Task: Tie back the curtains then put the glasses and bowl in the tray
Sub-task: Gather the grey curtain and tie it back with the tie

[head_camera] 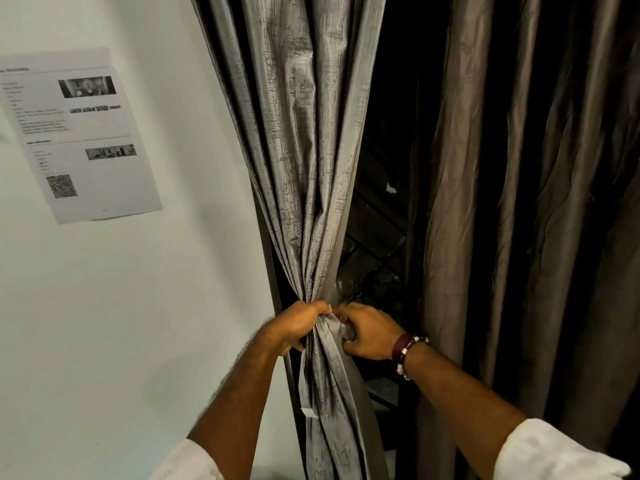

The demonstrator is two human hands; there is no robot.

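Pale wall [138, 306], printed sheet [79, 136] stuck on it, dark window [388, 133] beyond.

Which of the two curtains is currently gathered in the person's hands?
The grey curtain beside the wall; both hands grip it, while the brown curtain hangs loose.

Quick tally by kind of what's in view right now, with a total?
Curtains: 2, a grey curtain gathered in the left hand and right hand, and a brown curtain hanging loose
Paper sheets on the wall: 1
Bracelets: 1
Total: 4
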